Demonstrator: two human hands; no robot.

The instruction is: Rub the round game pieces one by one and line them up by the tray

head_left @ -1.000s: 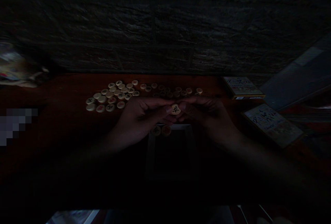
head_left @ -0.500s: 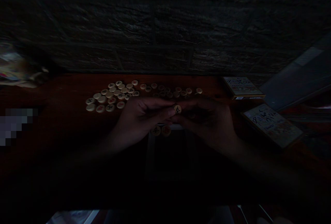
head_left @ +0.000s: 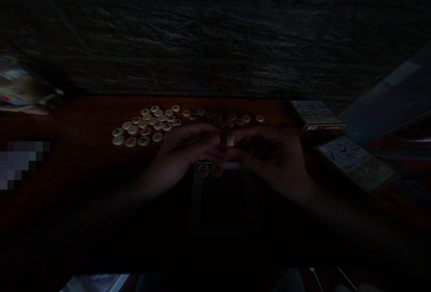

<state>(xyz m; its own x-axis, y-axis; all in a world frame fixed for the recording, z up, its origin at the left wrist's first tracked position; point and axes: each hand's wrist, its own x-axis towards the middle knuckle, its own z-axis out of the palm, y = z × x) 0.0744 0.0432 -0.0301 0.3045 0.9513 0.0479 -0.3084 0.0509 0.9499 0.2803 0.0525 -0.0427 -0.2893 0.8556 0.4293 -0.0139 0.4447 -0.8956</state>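
My hands meet over a dark red wooden table (head_left: 81, 121). A round cream xiangqi piece (head_left: 230, 140) stands edge-on at the fingertips of my right hand (head_left: 271, 159), so its face is hidden. The fingertips of my left hand (head_left: 182, 152) lie just beside it, and I cannot tell if they touch it. Beyond my left hand lies a loose cluster of xiangqi pieces (head_left: 141, 128), with a thinner row of pieces (head_left: 218, 119) farther right. Below my fingers, two more pieces (head_left: 209, 170) sit side by side at the top edge of a dark square frame (head_left: 197, 197).
A rough stone wall (head_left: 215, 31) rises behind the table. Two illustrated boxes (head_left: 355, 164) lie at the right, with a grey panel (head_left: 387, 99) beyond them. A colourful item (head_left: 23, 90) and a pixelated patch (head_left: 20, 164) sit at the left.
The piece has turned from showing its face to standing edge-on. My left fingers have drawn slightly away from it.
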